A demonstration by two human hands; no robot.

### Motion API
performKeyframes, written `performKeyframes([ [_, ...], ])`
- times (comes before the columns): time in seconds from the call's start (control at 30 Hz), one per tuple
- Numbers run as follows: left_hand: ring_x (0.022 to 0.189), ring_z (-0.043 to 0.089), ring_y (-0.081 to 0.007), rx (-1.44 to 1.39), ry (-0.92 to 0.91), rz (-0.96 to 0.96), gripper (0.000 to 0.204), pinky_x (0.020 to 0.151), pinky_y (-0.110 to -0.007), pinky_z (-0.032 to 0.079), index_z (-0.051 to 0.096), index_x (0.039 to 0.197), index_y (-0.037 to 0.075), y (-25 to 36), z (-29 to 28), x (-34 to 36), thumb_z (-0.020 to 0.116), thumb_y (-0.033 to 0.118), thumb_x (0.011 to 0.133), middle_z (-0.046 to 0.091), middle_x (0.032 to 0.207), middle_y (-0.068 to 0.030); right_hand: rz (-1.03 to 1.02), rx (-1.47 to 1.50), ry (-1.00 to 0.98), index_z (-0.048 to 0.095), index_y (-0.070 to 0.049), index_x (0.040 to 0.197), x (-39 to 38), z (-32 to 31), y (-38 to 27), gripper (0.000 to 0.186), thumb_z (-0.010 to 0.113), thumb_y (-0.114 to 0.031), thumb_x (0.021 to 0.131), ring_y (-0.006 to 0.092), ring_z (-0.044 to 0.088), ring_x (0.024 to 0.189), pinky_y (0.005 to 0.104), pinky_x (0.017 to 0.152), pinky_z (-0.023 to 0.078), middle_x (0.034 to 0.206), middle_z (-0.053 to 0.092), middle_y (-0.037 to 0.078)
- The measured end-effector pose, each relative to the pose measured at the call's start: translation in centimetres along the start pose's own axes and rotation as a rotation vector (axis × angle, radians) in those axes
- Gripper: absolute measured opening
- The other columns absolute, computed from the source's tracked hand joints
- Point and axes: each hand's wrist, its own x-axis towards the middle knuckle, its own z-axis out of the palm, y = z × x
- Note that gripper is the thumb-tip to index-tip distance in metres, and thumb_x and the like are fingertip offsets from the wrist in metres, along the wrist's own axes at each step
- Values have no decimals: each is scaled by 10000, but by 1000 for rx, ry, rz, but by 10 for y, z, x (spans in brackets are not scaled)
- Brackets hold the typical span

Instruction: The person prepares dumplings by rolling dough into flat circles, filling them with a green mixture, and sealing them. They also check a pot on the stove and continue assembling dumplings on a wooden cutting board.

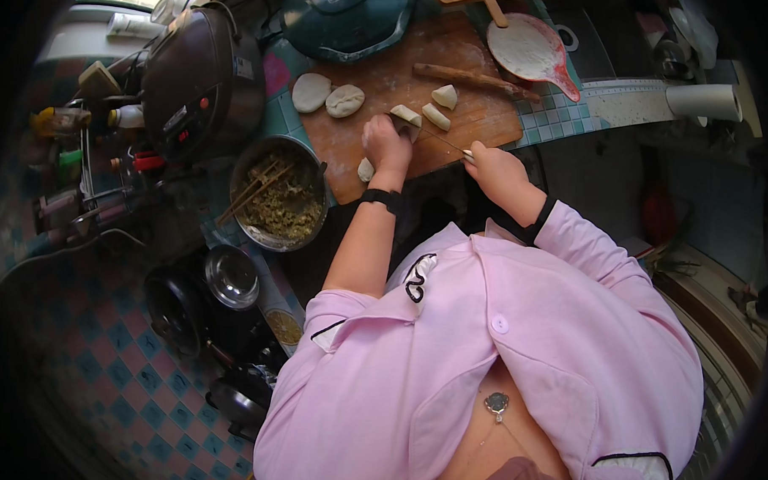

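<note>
Dough piece (407, 117) pinned under left hand (386, 143), fingers curled down on it, on wooden board (373, 160). Right hand (493, 167) fisted round knife (445, 141), blade tip at the piece. Counted around it: three more cut chunks, two flattened rounds (328, 95) further left. Rolling pin (473, 80) behind. Metal bowl of greenish filling (283, 197), chopsticks in it, sits left of board. White paper roll (705, 102) far right.
</note>
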Motion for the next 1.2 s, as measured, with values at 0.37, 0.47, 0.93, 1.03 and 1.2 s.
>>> performKeyframes([
  [0.37,1065,533,-400,-101,39,122,484,913,-462,453,546,1121,42,10,-12,-30,797,160,724,590,1139,-164,-5,93,45,587,-51,965,52,37,-9,285,619,-332,929,409,684,792,515,691,532,838,698,214],
  [0.47,1114,519,-395,-109,87,169,621,957,-460,430,509,1203,57,11,-20,-47,834,143,681,569,1207,-171,-33,163,54,598,-52,954,48,27,0,303,628,-351,922,416,678,786,525,687,521,824,693,219],
  [0.93,997,567,-304,175,27,31,527,867,-441,433,616,1054,81,9,-12,-49,866,291,639,601,1006,-89,-92,27,50,545,-58,875,-34,-17,-9,285,636,-323,922,403,651,679,505,589,498,714,659,190],
  [1.03,989,565,-304,204,18,27,520,860,-440,435,619,1037,78,11,-10,-50,867,297,636,595,1003,-86,-87,-30,49,550,-67,878,-37,-17,-10,268,642,-316,916,372,668,667,479,584,522,701,669,166],
  [1.2,1005,557,-328,201,7,57,510,851,-456,442,597,1035,87,9,-11,-50,852,306,651,599,1043,-101,-58,-78,35,551,-70,880,-38,-17,-8,248,639,-299,914,385,661,664,497,593,517,709,669,171],
])
